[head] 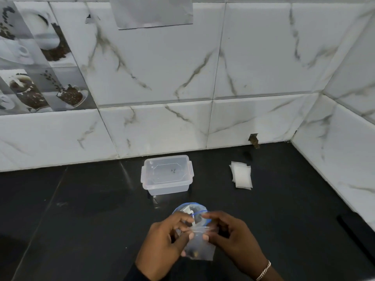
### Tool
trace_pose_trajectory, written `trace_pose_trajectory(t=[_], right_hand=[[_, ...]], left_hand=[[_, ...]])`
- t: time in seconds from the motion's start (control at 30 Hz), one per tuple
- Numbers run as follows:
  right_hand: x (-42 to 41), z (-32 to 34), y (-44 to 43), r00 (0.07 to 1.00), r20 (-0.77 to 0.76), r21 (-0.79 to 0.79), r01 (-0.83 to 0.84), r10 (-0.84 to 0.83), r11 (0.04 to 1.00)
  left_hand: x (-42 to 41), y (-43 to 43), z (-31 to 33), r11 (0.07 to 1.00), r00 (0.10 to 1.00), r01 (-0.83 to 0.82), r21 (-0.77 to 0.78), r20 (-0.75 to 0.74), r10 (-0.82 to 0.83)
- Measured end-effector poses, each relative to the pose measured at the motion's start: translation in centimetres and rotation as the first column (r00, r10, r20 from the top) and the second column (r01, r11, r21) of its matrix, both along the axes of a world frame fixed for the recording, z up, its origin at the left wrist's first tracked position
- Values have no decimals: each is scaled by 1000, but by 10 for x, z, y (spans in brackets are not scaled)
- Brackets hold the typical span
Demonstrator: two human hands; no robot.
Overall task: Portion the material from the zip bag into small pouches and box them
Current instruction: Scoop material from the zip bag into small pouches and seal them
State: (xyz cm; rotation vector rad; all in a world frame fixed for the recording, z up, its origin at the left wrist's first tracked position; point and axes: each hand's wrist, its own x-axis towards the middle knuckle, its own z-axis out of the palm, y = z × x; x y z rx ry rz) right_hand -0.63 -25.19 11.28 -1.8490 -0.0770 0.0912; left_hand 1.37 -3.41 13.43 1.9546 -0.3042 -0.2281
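Low in the centre of the frame, the zip bag (pixel 199 246) is pinched at its mouth by the left hand (pixel 164 242) and the right hand (pixel 233 238). Portioning seems not yet begun: the pouches (pixel 241 176) lie stacked right of centre on the tabletop (pixel 81 220), and the box (pixel 167 174) is lidded.

Clear pouch (pixel 199 248) before open zip bag (pixel 188 208)

On the surface (pixel 81 209), the box (pixel 167 175) stands mid-way across, near the wall (pixel 162 78) behind it. A stack of pouches (pixel 241 177) lies well to its right. The zip bag (pixel 189 209) lies before the box, and a small pouch (pixel 199 248) is nearest the person, overlapping the bag's near edge.
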Motion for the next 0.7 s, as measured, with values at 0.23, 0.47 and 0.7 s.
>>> trace_pose_trajectory(t=[0.23,0.47,0.7], right_hand=[[-11,4,-36,997,-43,92,70,-66,993],[-15,9,-121,933,-155,158,349,-326,924],[3,-67,-217,740,-453,126,605,-497,786]], left_hand=[[4,-42,7,994,994,82,-72,-65,-86],[19,-114,-12,989,962,136,-59,-231,-146],[56,-249,-90,880,793,474,21,-444,-416]])
